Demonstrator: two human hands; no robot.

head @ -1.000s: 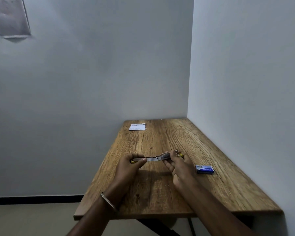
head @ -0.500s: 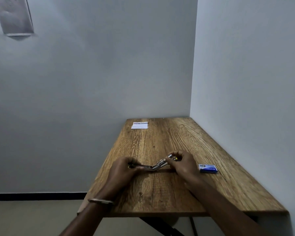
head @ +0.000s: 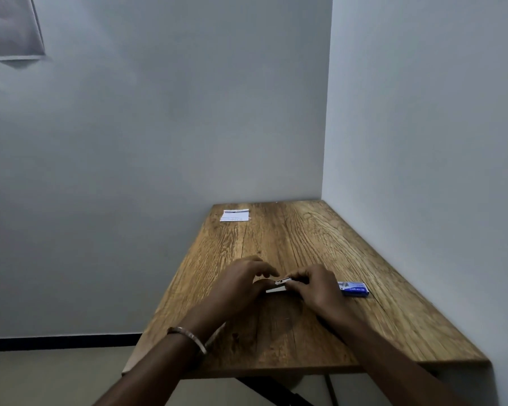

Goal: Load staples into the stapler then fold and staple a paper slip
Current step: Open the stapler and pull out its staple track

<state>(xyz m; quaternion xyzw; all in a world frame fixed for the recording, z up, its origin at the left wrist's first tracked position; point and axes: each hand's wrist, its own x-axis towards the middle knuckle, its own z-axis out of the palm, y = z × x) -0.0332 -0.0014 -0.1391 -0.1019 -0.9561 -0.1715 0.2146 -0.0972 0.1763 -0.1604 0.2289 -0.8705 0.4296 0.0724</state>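
Note:
A small metal stapler lies low on the wooden table, between my two hands, mostly hidden by them. My right hand grips its right end with fingers curled over it. My left hand covers its left end, fingers arched over the top; a metal bangle sits on that wrist. A blue staple box rests on the table just right of my right hand. The white paper slip lies flat at the far left corner of the table.
The table stands in a corner, with one wall along its far edge and another along its right side. Its left and near edges drop to the floor. A grey rectangular panel hangs on the wall at upper left.
The stapler was held stretched open between my hands above the table. It has folded together and come down onto the table, and my hands have moved closer to each other.

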